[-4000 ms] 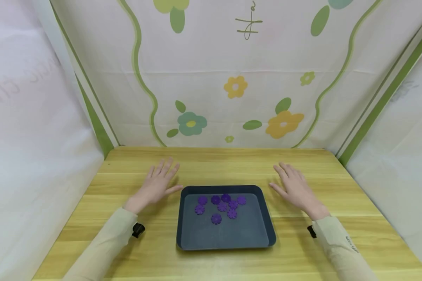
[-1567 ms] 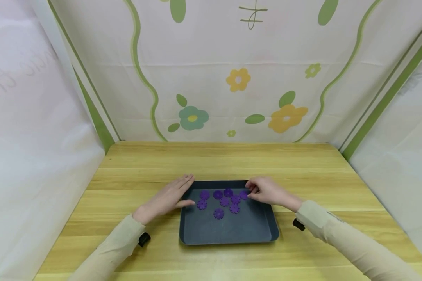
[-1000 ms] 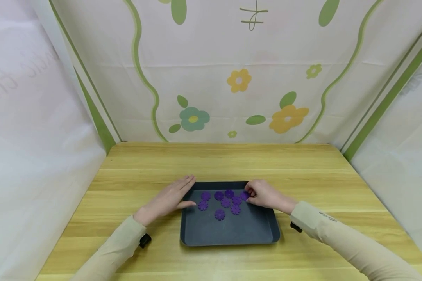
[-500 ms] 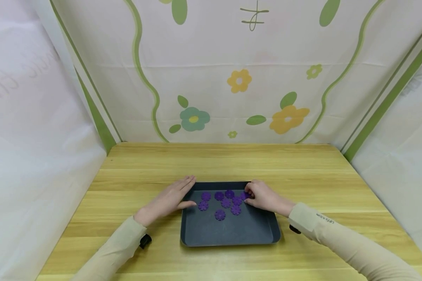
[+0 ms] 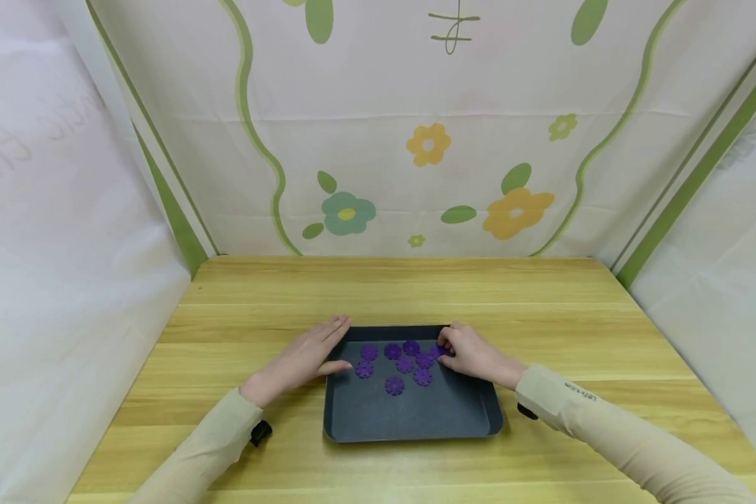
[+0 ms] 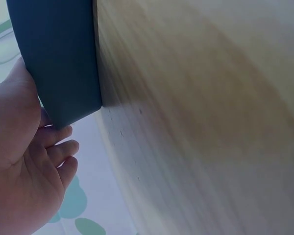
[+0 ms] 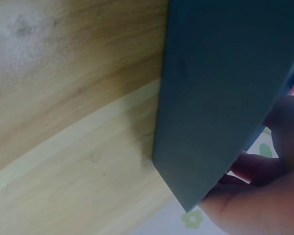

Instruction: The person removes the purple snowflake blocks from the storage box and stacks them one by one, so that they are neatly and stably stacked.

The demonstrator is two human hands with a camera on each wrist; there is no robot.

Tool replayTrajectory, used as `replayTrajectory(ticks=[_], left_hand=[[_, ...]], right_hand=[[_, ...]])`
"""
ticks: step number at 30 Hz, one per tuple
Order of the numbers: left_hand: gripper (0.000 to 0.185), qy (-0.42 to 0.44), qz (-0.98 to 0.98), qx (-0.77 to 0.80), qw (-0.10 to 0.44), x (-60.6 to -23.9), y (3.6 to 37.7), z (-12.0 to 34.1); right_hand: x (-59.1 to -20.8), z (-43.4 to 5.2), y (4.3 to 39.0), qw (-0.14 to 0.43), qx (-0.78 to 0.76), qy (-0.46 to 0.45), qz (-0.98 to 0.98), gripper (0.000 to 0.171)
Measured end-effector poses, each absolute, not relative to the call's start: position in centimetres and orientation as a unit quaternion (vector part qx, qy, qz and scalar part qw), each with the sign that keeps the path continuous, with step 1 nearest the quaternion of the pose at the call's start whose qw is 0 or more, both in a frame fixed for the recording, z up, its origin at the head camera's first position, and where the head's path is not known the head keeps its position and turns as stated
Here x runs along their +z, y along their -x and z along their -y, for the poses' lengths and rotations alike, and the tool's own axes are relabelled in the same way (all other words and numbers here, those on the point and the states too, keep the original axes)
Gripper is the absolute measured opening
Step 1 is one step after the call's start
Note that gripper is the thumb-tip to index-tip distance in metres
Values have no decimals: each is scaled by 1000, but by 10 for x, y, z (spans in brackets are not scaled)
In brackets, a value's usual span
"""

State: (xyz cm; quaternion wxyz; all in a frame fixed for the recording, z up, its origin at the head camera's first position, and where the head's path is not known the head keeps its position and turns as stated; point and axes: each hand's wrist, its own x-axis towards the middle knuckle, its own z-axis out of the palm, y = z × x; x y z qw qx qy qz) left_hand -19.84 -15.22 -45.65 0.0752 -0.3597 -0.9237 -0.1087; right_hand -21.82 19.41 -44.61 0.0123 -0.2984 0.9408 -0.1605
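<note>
On my feed, the printed cloth (image 5: 378, 91) fills the upper half of the frame, with the wooden desk (image 5: 378, 288) across the lower half. The dark tray (image 5: 416, 420) sits at lower centre. Just left of centre, the person's left hand (image 5: 297, 358) rests along the tray's left rim, its grip apart, fingers straight and thumb over the edge. Right of centre, the right hand (image 5: 481, 355) is curled, its grip clamped on the rightmost disc (image 5: 436, 352) (the right wrist view hides the fingertips from me). The other purple discs (image 5: 394, 386) lie flat in the tray, mostly toward its far side. Both hands have come in from beside the tray; I judge that one steadies it while the other picks, though no disc looks lifted yet.
</note>
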Motion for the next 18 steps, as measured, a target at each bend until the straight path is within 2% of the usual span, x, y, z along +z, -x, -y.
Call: replayTrajectory(ticks=[18], left_hand=[[80, 364, 921, -111, 77, -456, 199, 153]], right_hand=[[-440, -194, 218, 38, -159, 287, -944, 19]])
